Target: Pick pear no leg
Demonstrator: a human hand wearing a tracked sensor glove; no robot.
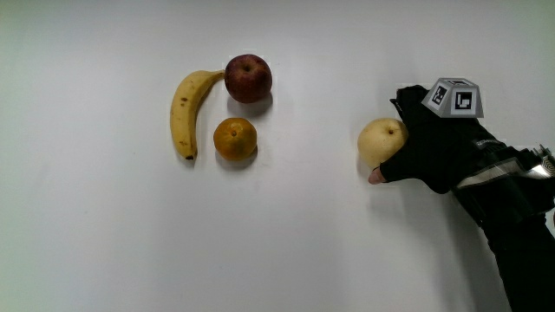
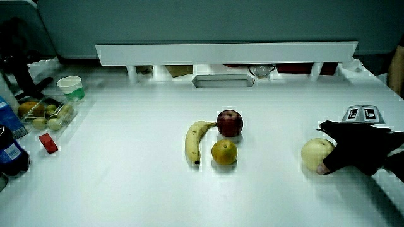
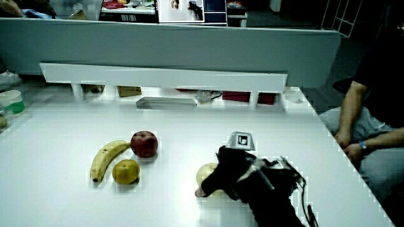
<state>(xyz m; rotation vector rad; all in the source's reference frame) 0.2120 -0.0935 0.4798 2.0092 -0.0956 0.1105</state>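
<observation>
A pale yellow pear (image 1: 380, 140) rests on the white table (image 1: 303, 243), apart from the other fruit. The gloved hand (image 1: 425, 147) lies against the pear, its fingers curled around the fruit's side and its thumb tip under it. In both side views the pear (image 2: 314, 153) (image 3: 207, 174) sits on the table with the hand (image 2: 353, 151) (image 3: 230, 173) wrapped on it; the patterned cube (image 1: 455, 97) rides on the hand's back.
A banana (image 1: 189, 111), a red apple (image 1: 248, 78) and an orange (image 1: 235, 139) cluster together away from the pear. A side view shows a cup (image 2: 70, 86), a box of fruit (image 2: 44, 113) and bottles (image 2: 9, 148) at the table's edge, and a low partition (image 2: 227, 53).
</observation>
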